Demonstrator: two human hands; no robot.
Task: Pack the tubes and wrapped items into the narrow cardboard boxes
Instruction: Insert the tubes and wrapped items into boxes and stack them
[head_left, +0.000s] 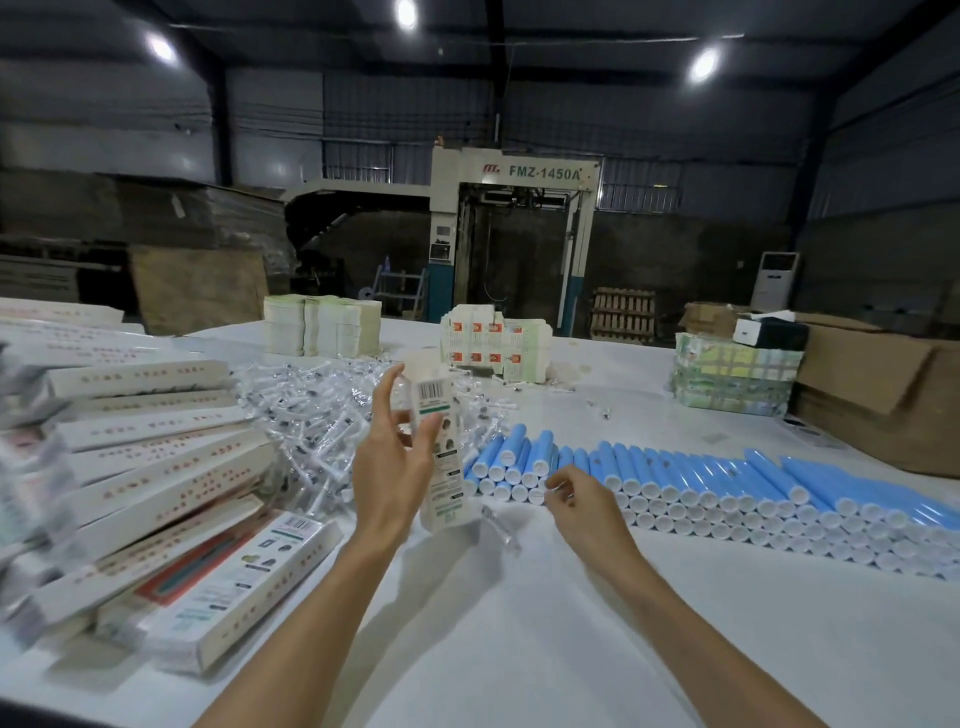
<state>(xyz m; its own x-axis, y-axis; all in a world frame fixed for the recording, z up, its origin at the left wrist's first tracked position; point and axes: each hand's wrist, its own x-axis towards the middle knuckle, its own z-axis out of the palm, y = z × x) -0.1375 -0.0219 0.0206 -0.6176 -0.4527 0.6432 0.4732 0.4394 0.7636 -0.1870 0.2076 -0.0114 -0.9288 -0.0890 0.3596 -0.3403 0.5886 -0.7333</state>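
A stack of boxes (156, 467) lies left of the upright box (441, 457), which the left hand (392, 467) pinches between thumb and fingers. Right of it, the right hand (579, 501) curls at the blue tubes (727, 483); I cannot tell whether it grips one. The step is probably fetching a tube, which next needs lifting and sliding into the box.

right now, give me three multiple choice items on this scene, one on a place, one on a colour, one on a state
1. Where do the tubes lie?
A) on the table, to the right
B) on the floor
C) on the stacked boxes

2. What colour are the tube bodies?
A) red
B) blue
C) green

3. The box in the left hand is:
A) lying flat
B) crushed
C) held upright

Key: 1 A, they lie in rows across the table's right side; 2 B, blue bodies with white caps; 3 C, it stands on end between thumb and fingers.
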